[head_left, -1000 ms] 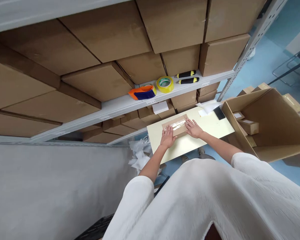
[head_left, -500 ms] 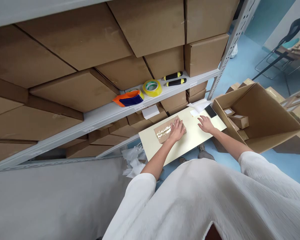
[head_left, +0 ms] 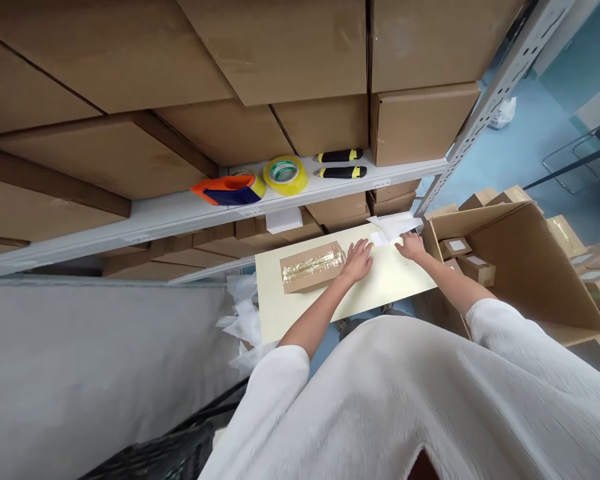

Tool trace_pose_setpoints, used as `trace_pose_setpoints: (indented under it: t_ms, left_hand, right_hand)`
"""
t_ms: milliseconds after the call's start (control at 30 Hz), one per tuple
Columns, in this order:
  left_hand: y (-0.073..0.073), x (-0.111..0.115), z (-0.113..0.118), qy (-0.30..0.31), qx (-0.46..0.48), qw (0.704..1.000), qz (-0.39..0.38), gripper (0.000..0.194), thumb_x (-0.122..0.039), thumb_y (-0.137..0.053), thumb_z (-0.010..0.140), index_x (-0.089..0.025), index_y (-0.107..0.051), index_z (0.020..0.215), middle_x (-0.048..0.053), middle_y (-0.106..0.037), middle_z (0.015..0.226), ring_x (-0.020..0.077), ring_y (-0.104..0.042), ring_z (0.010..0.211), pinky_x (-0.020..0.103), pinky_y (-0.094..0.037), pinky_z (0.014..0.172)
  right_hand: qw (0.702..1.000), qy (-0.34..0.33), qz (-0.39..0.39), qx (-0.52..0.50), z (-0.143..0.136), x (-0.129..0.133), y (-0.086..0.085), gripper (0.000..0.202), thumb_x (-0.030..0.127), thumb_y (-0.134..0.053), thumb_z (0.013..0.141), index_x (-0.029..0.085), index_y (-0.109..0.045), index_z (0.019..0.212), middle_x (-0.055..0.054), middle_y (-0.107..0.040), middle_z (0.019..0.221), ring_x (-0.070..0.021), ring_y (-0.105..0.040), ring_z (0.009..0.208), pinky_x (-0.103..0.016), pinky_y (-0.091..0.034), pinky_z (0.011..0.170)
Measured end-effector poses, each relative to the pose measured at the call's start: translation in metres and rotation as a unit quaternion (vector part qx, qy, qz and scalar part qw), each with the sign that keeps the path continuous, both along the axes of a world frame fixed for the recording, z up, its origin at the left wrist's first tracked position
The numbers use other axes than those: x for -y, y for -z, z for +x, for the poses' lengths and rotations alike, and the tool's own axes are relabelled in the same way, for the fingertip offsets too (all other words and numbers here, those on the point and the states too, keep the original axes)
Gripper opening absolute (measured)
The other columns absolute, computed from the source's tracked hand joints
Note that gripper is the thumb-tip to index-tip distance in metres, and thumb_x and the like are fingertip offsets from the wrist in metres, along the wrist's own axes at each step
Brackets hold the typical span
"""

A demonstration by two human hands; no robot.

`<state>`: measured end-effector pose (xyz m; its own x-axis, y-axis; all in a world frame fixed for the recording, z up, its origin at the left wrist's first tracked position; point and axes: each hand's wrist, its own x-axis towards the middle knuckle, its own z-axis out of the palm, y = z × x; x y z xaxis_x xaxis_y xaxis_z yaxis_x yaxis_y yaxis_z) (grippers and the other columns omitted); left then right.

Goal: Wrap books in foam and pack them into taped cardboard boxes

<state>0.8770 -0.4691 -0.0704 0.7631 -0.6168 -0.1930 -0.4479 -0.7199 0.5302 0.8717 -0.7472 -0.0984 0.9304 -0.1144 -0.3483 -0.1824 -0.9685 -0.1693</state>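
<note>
On my feed, the left hand (head_left: pixel 359 261) had come off the taped box (head_left: pixel 313 268) since half a second earlier and was just beside its right end, fingers loosely spread, gripping nothing I could see. The box lay flat on the cream board (head_left: pixel 275 325), tape strip upward, long axis running left to right along the board's length. The right hand (head_left: pixel 410 247) had reached the white sheet (head_left: pixel 395 225), fingers curled; I couldn't tell whether they gripped it.
</note>
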Motion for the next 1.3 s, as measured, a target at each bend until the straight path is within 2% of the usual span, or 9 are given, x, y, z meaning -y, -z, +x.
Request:
trace_pose_setpoints:
  t_ms: [167, 433, 533, 700, 767, 867, 1000, 1133, 1300]
  left_hand:
    - [0.015, 0.026, -0.007, -0.051, -0.050, 0.997, 0.004, 0.065, -0.029, -0.043, 0.107, -0.022, -0.040, 0.171, 0.013, -0.039, 0.180, 0.0322, -0.027, 0.170, 0.058, -0.015, 0.141]
    - [0.029, 0.051, -0.008, -0.070, -0.090, 0.994, -0.001, 0.060, -0.030, -0.042, 0.108, -0.018, -0.047, 0.167, 0.014, -0.046, 0.176, 0.0319, -0.039, 0.165, 0.053, -0.029, 0.138]
    - [0.030, 0.057, -0.008, -0.081, -0.091, 0.993, -0.011, 0.060, -0.029, -0.045, 0.107, -0.020, -0.049, 0.166, 0.012, -0.048, 0.175, 0.0307, -0.041, 0.164, 0.051, -0.031, 0.137]
    - [0.025, 0.058, -0.006, -0.099, -0.106, 0.989, -0.024, 0.056, -0.027, -0.047, 0.106, -0.018, -0.055, 0.161, 0.013, -0.051, 0.172, 0.0281, -0.043, 0.163, 0.045, -0.034, 0.136]
    - [0.023, 0.056, -0.001, -0.106, -0.112, 0.988, -0.033, 0.055, -0.026, -0.049, 0.106, -0.017, -0.056, 0.160, 0.014, -0.053, 0.171, 0.0290, -0.045, 0.162, 0.046, -0.035, 0.136]
    - [0.023, 0.058, 0.009, -0.123, -0.120, 0.984, -0.053, 0.054, -0.024, -0.051, 0.105, -0.015, -0.058, 0.158, 0.016, -0.054, 0.169, 0.0314, -0.049, 0.159, 0.047, -0.037, 0.134]
    - [0.026, 0.075, 0.025, -0.154, -0.135, 0.974, -0.098, 0.049, -0.021, -0.057, 0.104, -0.015, -0.063, 0.152, 0.016, -0.059, 0.164, 0.0312, -0.054, 0.155, 0.045, -0.040, 0.132]
    - [0.029, 0.100, 0.036, -0.220, -0.170, 0.948, -0.155, 0.042, -0.017, -0.060, 0.103, -0.017, -0.068, 0.144, 0.016, -0.067, 0.155, 0.0293, -0.067, 0.139, 0.042, -0.050, 0.123]
    - [0.032, 0.118, 0.049, -0.302, -0.191, 0.910, -0.210, 0.034, -0.014, -0.069, 0.098, -0.020, -0.072, 0.131, 0.013, -0.078, 0.135, 0.0265, -0.076, 0.120, 0.039, -0.056, 0.110]
  right_hand:
    - [1.000, -0.026, -0.001, -0.015, 0.030, -0.010, 0.022, 0.057, 0.051, -0.051, 0.104, 0.015, -0.063, 0.148, -0.027, -0.064, 0.147, -0.0460, -0.055, 0.136, -0.061, -0.045, 0.111]
    - [1.000, 0.005, -0.010, 0.025, 0.062, -0.032, 0.048, 0.071, 0.068, -0.056, 0.102, 0.011, -0.055, 0.145, -0.031, -0.059, 0.145, -0.0465, -0.052, 0.133, -0.060, -0.041, 0.110]
    - [1.000, -0.007, -0.021, 0.011, 0.065, -0.027, 0.053, 0.067, 0.060, -0.062, 0.102, 0.011, -0.052, 0.146, -0.030, -0.059, 0.146, -0.0451, -0.052, 0.134, -0.058, -0.039, 0.111]
    - [0.999, -0.003, 0.024, -0.037, 0.068, -0.010, 0.046, 0.054, 0.019, -0.056, 0.100, 0.008, -0.047, 0.152, -0.029, -0.067, 0.137, -0.0404, -0.059, 0.132, -0.053, -0.039, 0.113]
    - [0.997, 0.027, 0.061, -0.040, 0.068, -0.003, 0.041, 0.057, 0.012, -0.052, 0.096, 0.007, -0.047, 0.153, -0.028, -0.070, 0.133, -0.0390, -0.063, 0.128, -0.052, -0.040, 0.113]
    - [0.989, 0.088, 0.115, -0.033, 0.068, 0.009, 0.034, 0.052, 0.016, -0.053, 0.095, 0.012, -0.058, 0.147, -0.025, -0.072, 0.135, -0.0379, -0.066, 0.126, -0.050, -0.045, 0.112]
    - [0.972, 0.153, 0.179, 0.008, 0.063, 0.024, 0.025, 0.028, 0.028, -0.059, 0.092, 0.019, -0.072, 0.116, -0.018, -0.077, 0.121, -0.0352, -0.069, 0.115, -0.042, -0.052, 0.101]
    - [0.935, 0.203, 0.284, 0.060, 0.060, 0.035, 0.016, 0.012, 0.032, -0.061, 0.083, 0.025, -0.064, 0.092, -0.005, -0.074, 0.093, -0.0280, -0.067, 0.095, -0.037, -0.054, 0.090]
    - [0.877, 0.253, 0.406, 0.046, 0.063, 0.035, 0.006, 0.015, 0.034, -0.061, 0.073, 0.027, -0.054, 0.084, 0.003, -0.060, 0.075, -0.0198, -0.057, 0.074, -0.031, -0.049, 0.070]
